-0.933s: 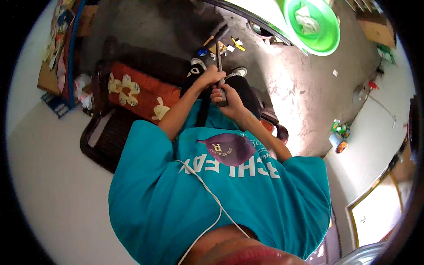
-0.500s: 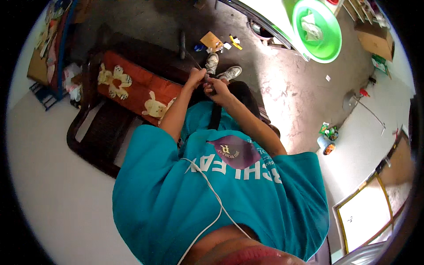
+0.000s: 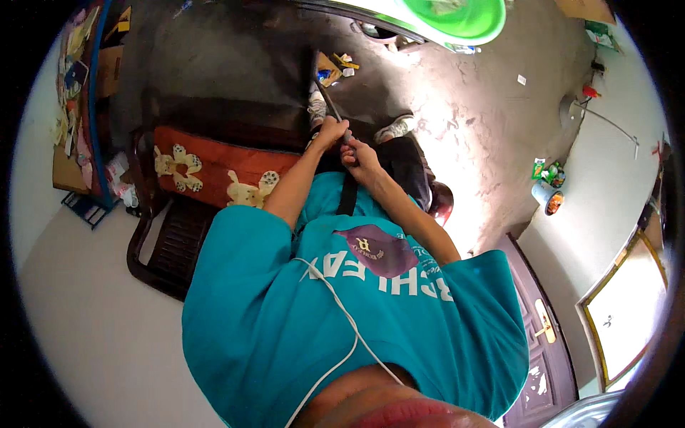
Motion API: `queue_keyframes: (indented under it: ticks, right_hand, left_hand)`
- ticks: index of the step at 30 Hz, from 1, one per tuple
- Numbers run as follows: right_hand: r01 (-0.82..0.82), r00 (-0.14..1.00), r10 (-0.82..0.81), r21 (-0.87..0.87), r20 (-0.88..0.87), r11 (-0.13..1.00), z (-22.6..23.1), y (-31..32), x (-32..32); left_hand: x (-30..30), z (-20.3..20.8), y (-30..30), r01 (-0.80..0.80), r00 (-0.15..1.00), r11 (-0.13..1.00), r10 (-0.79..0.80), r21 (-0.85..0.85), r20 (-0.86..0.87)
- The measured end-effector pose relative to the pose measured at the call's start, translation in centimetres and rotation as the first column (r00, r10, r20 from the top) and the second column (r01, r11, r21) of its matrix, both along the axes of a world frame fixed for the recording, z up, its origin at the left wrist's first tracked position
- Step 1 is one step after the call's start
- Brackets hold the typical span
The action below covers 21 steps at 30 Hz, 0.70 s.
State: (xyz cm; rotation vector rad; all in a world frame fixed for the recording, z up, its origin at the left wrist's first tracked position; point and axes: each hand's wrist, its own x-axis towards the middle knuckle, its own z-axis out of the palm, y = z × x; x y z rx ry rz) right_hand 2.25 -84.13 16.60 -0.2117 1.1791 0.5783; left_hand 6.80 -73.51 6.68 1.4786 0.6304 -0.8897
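Observation:
Both of my hands are closed around the shaft of a long-handled tool (image 3: 330, 101). It slants away from me toward the floor and ends in a narrow dark head, which looks like a broom or floor squeegee; its exact kind is unclear. My left hand (image 3: 331, 133) grips farther down the shaft, and my right hand (image 3: 362, 160) holds the near end. At the far end, the head lies beside a small heap of litter (image 3: 347, 72) with yellow, white and blue scraps and a brown cardboard piece (image 3: 325, 63). My shoes stand close by, the left shoe (image 3: 317, 108) near the shaft.
A dark wooden bench (image 3: 168, 250) with an orange-red, bear-patterned cushion (image 3: 214, 162) stands at my left. Ahead right, a green basin (image 3: 457, 32) sits on a table. A light-blue bin (image 3: 544, 191) stands by the right wall, and a purple door (image 3: 536, 342) is at the lower right.
The tool's head has swung right, up against the litter. My feet are farther apart. The whole view has shifted, bringing the door into sight and moving the basin toward the upper edge.

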Motion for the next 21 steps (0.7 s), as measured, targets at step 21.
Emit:
queue_keyframes:
  ticks: [21]
  right_hand:
    - [0.350,0.935,-0.346,0.045,-0.075,0.936,4.7,-26.6,-6.5]
  left_hand:
    - [-5.5,-2.6,-28.8,0.336,0.942,0.908,-0.330,-0.251,0.066]
